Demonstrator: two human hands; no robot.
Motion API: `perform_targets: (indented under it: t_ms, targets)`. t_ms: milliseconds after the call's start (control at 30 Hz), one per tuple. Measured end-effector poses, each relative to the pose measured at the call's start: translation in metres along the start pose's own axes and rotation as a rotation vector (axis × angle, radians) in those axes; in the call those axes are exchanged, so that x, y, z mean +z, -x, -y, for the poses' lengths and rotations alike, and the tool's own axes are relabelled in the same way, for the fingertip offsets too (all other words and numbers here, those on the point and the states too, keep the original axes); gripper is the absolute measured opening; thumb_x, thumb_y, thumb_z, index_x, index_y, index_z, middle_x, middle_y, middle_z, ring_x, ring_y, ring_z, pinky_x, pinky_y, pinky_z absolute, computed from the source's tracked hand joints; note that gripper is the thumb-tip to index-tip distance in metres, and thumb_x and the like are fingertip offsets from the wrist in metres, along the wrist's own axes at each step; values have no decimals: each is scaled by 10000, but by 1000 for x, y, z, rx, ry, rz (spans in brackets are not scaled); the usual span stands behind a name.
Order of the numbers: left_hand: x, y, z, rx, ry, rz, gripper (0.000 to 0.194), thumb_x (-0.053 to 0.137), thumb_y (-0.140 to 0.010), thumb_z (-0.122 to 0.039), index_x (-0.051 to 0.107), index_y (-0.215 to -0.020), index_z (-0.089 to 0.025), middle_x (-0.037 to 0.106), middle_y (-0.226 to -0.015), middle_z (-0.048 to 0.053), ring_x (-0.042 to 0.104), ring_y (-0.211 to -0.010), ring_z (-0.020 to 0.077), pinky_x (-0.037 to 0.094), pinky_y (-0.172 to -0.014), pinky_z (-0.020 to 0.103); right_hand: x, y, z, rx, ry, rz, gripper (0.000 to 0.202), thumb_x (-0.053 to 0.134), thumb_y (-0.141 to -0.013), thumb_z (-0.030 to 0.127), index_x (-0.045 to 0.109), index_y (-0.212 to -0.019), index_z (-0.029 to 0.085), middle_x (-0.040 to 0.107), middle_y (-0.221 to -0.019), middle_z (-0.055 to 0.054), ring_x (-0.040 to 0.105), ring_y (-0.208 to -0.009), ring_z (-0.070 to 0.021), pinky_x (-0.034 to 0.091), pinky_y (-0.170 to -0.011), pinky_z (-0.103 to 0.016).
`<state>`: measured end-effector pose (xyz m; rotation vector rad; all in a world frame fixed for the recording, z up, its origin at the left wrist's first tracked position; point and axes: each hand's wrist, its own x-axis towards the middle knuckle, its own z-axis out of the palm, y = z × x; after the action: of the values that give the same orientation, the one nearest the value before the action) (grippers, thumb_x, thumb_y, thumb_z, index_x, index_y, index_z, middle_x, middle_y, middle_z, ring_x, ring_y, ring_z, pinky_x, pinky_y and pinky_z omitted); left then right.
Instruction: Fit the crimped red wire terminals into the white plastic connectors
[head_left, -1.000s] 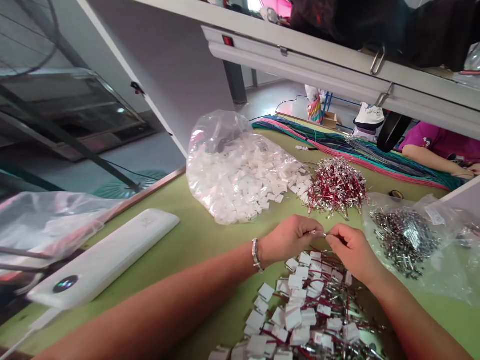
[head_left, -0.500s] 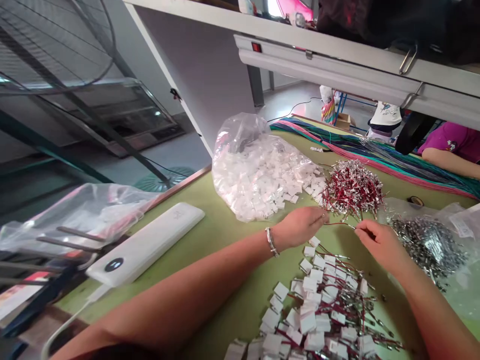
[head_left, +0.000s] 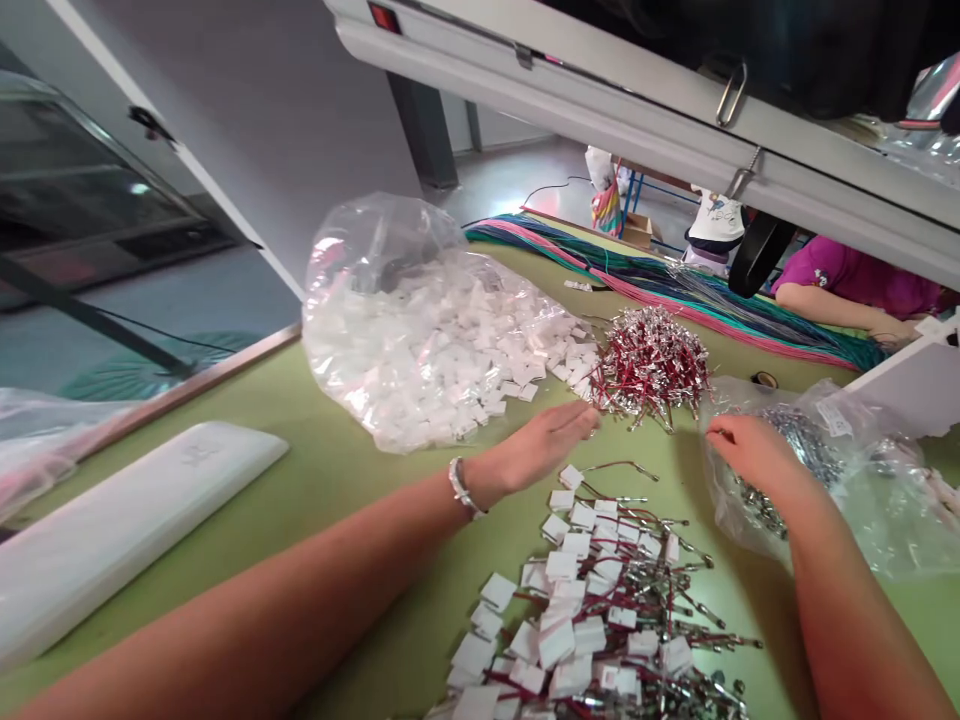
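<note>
My left hand (head_left: 546,443) is stretched out, its fingertips close to a pile of red wires with silver terminals (head_left: 651,362); I see nothing in it. A red wire with a metal end (head_left: 622,465) lies just below it. My right hand (head_left: 754,455) is closed, fingertips pinched, over the near side of a clear bag of metal parts (head_left: 802,440); anything between the fingers is too small to make out. Below both hands spreads a heap of white connectors (head_left: 559,640) on red wires with metal ends. Loose white connectors (head_left: 442,350) spill from a clear plastic bag beyond my left hand.
A long white device (head_left: 142,520) lies at the left on the green table (head_left: 360,500). A bundle of coloured cables (head_left: 675,300) runs along the back. A roll of tape (head_left: 765,380) sits by the metal parts. Another person's arm (head_left: 832,305) rests at the far right.
The view has swung to the right. The red wire stretched between my hands is out of them, and one lies on the table. My right hand has moved away to the bag of metal parts.
</note>
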<state>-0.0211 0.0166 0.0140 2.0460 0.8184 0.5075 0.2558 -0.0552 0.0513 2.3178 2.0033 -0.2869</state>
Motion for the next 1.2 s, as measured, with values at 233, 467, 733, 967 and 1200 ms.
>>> perform_targets:
  t_ms: [233,467,733,967,1200]
  targets:
    - [-5,1,-6,-60,99,-57,345,314,-936,-400,455,-711,-180,487,-712,-1,454,-692,125,415,-692,266,7,-5,-35,136,132,101,64,613,-745,247,663,-722,214,682,-744,-34,588,-669,-170,279,-531,-259]
    - [3,1,-13,-195,167,-26,256,462,-860,-324,648,-801,-158,565,-677,-9,458,-587,91,375,-560,218,12,-13,-37,131,160,106,139,566,-793,250,665,-700,220,685,-724,-50,603,-655,-195,298,-533,-273]
    - [13,5,-21,-198,299,-29,259,511,-834,-331,680,-794,-138,571,-616,-9,432,-518,70,349,-494,207,10,6,10,-7,-207,-240,196,426,-900,321,598,-903,227,688,-700,-23,613,-613,-186,396,-586,-284]
    - [22,9,-21,-139,321,20,241,498,-820,-313,611,-691,-143,531,-586,-24,421,-503,63,344,-475,199,36,29,83,-352,-621,-369,195,490,-862,293,668,-851,215,703,-751,-21,622,-650,-159,464,-600,-259]
    - [23,10,-18,-141,309,35,239,480,-818,-314,573,-670,-151,503,-570,-29,411,-506,67,354,-479,200,38,27,79,-352,-626,-381,197,495,-848,268,685,-821,221,701,-713,-21,623,-627,-161,484,-618,-275]
